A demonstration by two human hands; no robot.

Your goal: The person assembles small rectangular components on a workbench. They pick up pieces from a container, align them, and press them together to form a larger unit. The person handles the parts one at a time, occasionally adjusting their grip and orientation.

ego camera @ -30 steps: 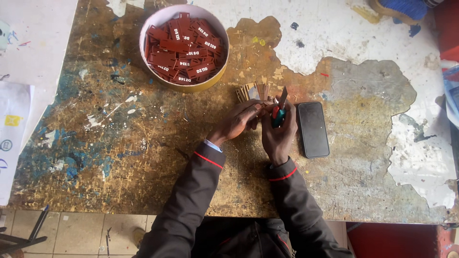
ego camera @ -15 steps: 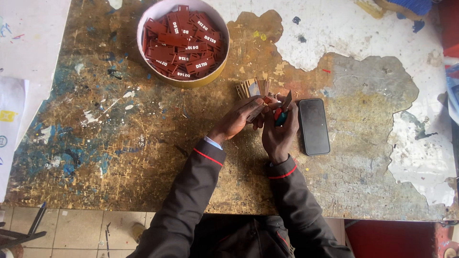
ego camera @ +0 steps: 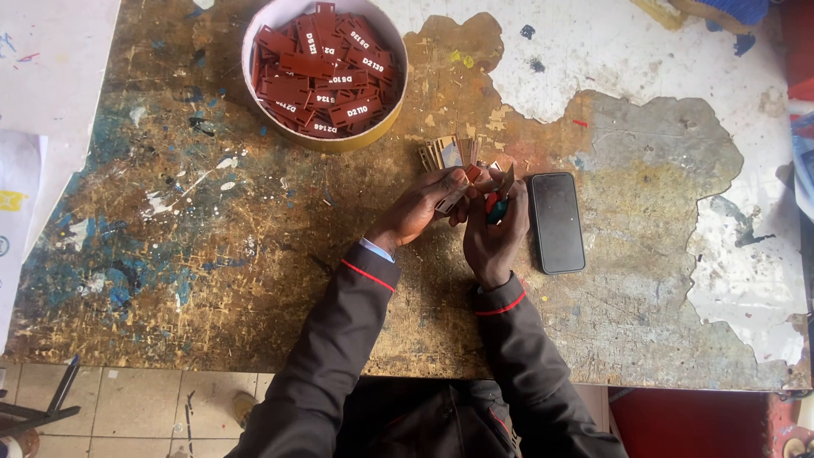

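Wooden tag [ego camera: 449,200] — small, flat and pale — is pinched in the fingers of the left hand [ego camera: 417,209], just above the paint-stained worktop [ego camera: 212,254]. A cutter [ego camera: 498,202] with a red and teal handle is gripped by the right hand [ego camera: 496,236], its blade set against the tag. A short stack of pale tags [ego camera: 448,153] lies just beyond the hands. A black phone [ego camera: 556,222] rests beside the right hand, and a round bowl [ego camera: 254,47] of red tags [ego camera: 322,72] is seen farther off.
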